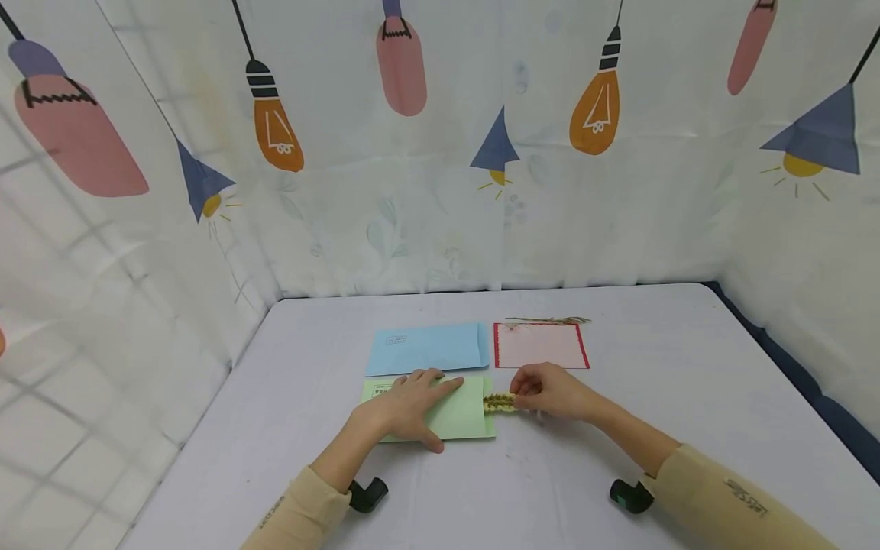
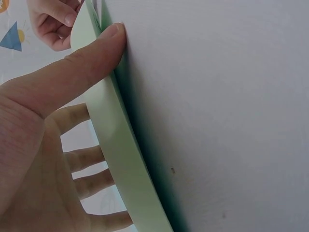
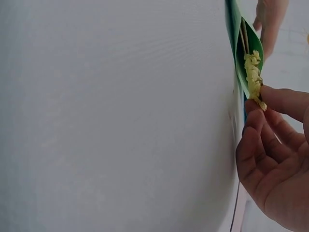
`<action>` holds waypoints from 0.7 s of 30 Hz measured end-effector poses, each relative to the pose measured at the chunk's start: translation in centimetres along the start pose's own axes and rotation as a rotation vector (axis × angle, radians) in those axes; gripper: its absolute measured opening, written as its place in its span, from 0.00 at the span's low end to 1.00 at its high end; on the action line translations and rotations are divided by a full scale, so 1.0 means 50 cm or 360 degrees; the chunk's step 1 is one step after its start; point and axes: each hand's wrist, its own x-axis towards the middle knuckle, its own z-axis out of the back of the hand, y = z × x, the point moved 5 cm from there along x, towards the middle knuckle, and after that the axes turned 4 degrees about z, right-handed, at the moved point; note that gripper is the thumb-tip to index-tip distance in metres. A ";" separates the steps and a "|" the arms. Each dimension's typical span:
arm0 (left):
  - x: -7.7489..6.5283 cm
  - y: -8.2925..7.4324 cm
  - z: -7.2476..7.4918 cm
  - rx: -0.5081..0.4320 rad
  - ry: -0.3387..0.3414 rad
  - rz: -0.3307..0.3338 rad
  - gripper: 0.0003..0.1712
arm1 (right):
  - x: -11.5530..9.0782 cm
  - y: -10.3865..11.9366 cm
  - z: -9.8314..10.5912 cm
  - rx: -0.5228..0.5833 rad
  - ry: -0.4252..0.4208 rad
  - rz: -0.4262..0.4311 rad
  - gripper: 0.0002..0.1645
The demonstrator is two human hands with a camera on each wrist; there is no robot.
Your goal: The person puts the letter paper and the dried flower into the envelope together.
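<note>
A light green envelope (image 1: 470, 412) lies on the table with its open end towards the right. My left hand (image 1: 409, 409) rests on it with fingers spread. In the left wrist view the thumb (image 2: 108, 41) lies along the envelope's near edge. At the open end my right hand (image 1: 550, 391) pinches the end of a yellow dried flower sprig (image 1: 498, 402) between thumb and fingertips. The right wrist view shows the sprig's yellow blossoms (image 3: 252, 72) at the gaping mouth, with thin stems (image 3: 244, 36) reaching inside. The rest of the stems is hidden in the envelope.
A light blue envelope (image 1: 426, 350) lies just behind the green one. To its right is a pale card (image 1: 539, 347) with a red border, and a thin dried sprig (image 1: 550, 319) lies along its far edge. A white cloth covers the table (image 1: 309, 351).
</note>
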 end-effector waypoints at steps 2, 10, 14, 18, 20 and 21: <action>0.000 0.001 0.000 0.0004 0.0001 0.0006 0.61 | 0.001 0.005 -0.004 0.0015 0.0009 -0.0008 0.08; 0.002 0.005 -0.002 0.0001 -0.0002 0.0005 0.61 | 0.007 0.019 -0.016 0.0037 0.0031 -0.0034 0.07; 0.002 0.005 -0.003 -0.0012 -0.0001 0.0008 0.61 | 0.011 0.021 -0.022 0.0050 0.0046 -0.0027 0.07; 0.002 0.004 -0.003 -0.0016 -0.0010 0.0008 0.61 | 0.018 0.020 -0.027 0.0060 0.0053 -0.0023 0.07; 0.002 0.005 -0.003 -0.0019 -0.0013 0.0007 0.61 | 0.020 0.020 -0.030 0.0068 0.0056 -0.0013 0.08; 0.002 0.005 -0.003 -0.0019 -0.0012 0.0006 0.61 | 0.022 0.020 -0.030 0.0070 0.0055 -0.0010 0.08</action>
